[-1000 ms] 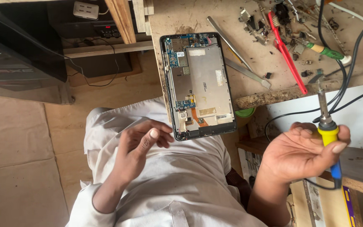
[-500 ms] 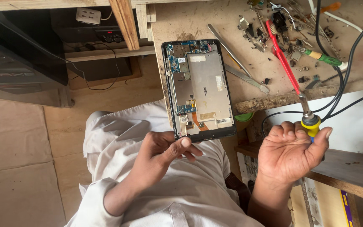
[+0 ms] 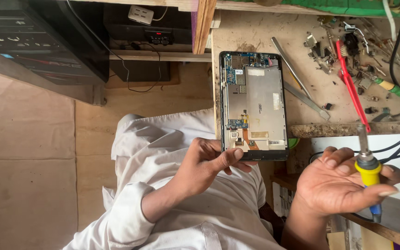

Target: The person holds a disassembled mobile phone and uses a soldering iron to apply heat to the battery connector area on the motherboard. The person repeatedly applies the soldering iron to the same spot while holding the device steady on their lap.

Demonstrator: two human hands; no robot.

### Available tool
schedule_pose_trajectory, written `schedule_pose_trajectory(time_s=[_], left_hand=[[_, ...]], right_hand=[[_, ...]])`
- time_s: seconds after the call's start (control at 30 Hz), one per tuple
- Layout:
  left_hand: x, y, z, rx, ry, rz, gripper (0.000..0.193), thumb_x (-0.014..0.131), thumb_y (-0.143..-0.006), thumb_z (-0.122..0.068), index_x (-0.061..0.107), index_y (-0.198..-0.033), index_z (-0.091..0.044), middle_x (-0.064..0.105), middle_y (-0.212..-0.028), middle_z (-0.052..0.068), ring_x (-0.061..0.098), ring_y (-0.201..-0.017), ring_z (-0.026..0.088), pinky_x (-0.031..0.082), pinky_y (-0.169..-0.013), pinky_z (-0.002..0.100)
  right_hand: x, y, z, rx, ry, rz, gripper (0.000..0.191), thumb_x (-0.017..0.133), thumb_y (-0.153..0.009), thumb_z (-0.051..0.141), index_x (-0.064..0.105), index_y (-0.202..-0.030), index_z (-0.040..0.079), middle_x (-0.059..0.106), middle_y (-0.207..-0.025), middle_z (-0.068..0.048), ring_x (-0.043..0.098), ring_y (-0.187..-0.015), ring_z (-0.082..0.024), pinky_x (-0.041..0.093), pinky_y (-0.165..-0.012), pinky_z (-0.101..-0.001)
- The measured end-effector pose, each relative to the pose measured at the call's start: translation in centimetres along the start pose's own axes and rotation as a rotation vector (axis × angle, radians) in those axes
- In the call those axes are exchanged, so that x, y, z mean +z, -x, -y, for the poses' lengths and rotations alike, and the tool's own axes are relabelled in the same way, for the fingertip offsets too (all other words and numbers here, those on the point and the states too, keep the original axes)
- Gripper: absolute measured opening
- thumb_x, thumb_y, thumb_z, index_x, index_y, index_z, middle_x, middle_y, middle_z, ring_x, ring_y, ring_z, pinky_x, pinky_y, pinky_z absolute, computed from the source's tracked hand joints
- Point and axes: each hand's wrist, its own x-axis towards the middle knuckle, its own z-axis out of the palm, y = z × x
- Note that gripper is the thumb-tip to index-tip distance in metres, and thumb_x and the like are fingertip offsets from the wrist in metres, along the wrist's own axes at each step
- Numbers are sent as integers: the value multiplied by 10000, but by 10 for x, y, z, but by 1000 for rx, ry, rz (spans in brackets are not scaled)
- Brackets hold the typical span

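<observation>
1. The left hand (image 3: 209, 164) has moved up since a moment ago; its thumb and fingers now pinch the tablet's (image 3: 254, 104) bottom edge.
2. The right hand (image 3: 343, 185) is closed around a yellow-handled soldering iron (image 3: 367, 164), tip up.
3. The tablet lies open-backed on the workbench (image 3: 255, 32), circuit boards and metal shield exposed.
4. Tweezers (image 3: 299, 78) and a red tool (image 3: 353, 92) lie beside it.

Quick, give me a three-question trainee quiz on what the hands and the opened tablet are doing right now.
1. True or false: the right hand holds a soldering iron.
2. What does the left hand touch?
A. tweezers
B. the tablet
C. the red tool
3. Where is the tablet's bottom edge?

Key
1. True.
2. B.
3. Past the bench edge, held by the left hand.
</observation>
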Motion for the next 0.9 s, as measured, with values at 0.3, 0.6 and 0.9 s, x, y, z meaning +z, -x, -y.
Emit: schedule_pose_trajectory(time_s=[0.3,0.6,0.9], left_hand=[[-13,-3,19,23,-150,-15,243,762,-968,-203,832,-905,21,695,-713,48,524,-613,55,437,-579,232],[-18,21,22,61,-108,130,120,785,-894,-94,745,-852,11,746,-760,32,600,-698,50,503,-640,248],[-32,32,34,31,-129,254,149,752,-912,-86,721,-922,60,718,-816,57,605,-749,86,514,-714,284]], right_hand=[[14,-31,-15,-23,41,61,381,511,-1150,448,432,-1360,141,680,-936,-89,693,-833,-194,609,-900,-433],[93,-63,-25,-206,334,249,392,454,-1203,401,379,-1490,144,709,-1285,-200,690,-1282,-318,645,-1029,-441],[118,-55,-19,18,506,121,477,684,-1095,66,405,-1480,32,712,-1207,-209,694,-1007,-273,591,-853,-292]])
